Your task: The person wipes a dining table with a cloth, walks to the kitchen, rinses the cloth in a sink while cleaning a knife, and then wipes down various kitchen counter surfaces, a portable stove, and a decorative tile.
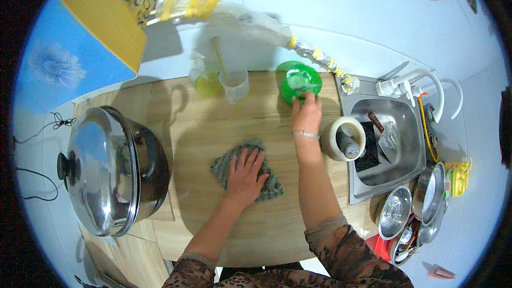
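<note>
My left hand (pixel 245 178) lies flat with its fingers spread on a grey-green patterned cloth (pixel 273 190), which rests on the wood-patterned countertop (pixel 208 124). My right hand (pixel 307 113) reaches to the back of the counter and grips the near rim of a green plastic bowl (pixel 301 78). Another green rim shows behind the bowl; I cannot tell whether it is a separate piece. A pale stone mortar (pixel 329 138) with a grey pestle (pixel 347 144) inside stands right of my right wrist, by the sink's edge.
A large lidded steel pot (pixel 154 168) stands at left. Clear plastic containers (pixel 235 86) are by the back wall. The steel sink (pixel 404 176) holds a brown-handled knife (pixel 375 121) and a black plastic item (pixel 366 148). Steel bowls (pixel 395 212) crowd the right front. A wrapped pipe (pixel 252 22) crosses above.
</note>
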Motion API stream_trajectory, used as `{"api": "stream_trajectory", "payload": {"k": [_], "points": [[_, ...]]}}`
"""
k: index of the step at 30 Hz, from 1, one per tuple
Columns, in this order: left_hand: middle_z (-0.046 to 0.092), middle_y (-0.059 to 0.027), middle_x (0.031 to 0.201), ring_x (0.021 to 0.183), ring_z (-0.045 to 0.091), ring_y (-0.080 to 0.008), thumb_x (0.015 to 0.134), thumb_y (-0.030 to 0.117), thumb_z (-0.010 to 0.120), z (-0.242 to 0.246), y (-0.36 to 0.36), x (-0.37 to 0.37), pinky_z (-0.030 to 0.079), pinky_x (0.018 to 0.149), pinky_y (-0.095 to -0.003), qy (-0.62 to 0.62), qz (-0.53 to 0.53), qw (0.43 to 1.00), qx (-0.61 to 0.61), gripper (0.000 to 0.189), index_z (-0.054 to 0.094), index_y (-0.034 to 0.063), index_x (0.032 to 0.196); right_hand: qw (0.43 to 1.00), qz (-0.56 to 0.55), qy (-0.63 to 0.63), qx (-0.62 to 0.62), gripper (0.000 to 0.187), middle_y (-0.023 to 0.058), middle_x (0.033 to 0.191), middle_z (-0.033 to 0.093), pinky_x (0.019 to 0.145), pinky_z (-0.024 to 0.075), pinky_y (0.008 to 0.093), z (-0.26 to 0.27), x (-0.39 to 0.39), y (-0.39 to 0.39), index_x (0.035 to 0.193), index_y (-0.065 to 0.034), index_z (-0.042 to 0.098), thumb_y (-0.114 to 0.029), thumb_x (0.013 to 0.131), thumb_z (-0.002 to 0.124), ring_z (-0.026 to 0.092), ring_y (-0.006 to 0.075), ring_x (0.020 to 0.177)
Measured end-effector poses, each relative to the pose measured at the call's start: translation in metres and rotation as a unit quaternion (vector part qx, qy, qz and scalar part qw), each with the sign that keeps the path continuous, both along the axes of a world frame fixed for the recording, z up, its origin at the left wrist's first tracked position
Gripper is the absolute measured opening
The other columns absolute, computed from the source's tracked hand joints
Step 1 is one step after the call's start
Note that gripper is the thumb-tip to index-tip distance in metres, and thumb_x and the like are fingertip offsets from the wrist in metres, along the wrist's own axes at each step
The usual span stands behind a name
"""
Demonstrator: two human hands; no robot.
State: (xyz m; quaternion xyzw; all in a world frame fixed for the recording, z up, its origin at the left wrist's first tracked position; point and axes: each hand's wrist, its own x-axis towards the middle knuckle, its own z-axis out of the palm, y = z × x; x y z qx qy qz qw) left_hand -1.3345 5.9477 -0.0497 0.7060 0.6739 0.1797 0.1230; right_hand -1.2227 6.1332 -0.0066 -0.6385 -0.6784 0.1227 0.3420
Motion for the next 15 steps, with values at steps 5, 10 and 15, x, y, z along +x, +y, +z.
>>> {"api": "stream_trajectory", "payload": {"k": [5,10,15], "points": [[0.033,-0.0103,0.135,0.125,0.027,-0.0331,0.081,0.024,0.054,-0.002,-0.014,-0.022,0.02,0.103,-0.0467,-0.015,0.097,0.995,0.001,0.051,0.039,0.0066,0.126,0.997,-0.012,0.018,0.073,0.041,0.026,0.107,0.045,0.079,0.0421,0.0475,0.009,-0.012,0.003,0.115,-0.0019,0.041,-0.005,0.076,0.054,0.047,0.0429,0.096],[0.029,-0.0113,0.137,0.127,0.022,-0.0346,0.083,0.025,0.048,-0.005,-0.025,-0.034,0.016,0.104,-0.047,0.051,0.11,0.991,-0.055,0.052,0.034,0.0061,0.129,0.935,0.334,-0.095,-0.072,0.051,0.0195,0.127,0.041,0.096,0.0321,0.0446,-0.035,-0.031,-0.149,0.122,0.0022,0.04,-0.026,0.081,0.052,0.039,0.0333,0.118],[0.022,-0.0105,0.141,0.131,0.016,-0.0324,0.087,0.026,0.036,-0.013,0.025,-0.022,0.013,0.105,-0.0466,0.039,0.013,0.997,-0.061,0.051,0.029,0.0056,0.133,0.937,0.305,-0.154,-0.071,0.052,0.0141,0.129,0.041,0.098,0.0272,0.0437,-0.056,-0.02,-0.122,0.125,-0.0054,0.041,-0.037,0.084,0.044,0.038,0.0282,0.119]]}}
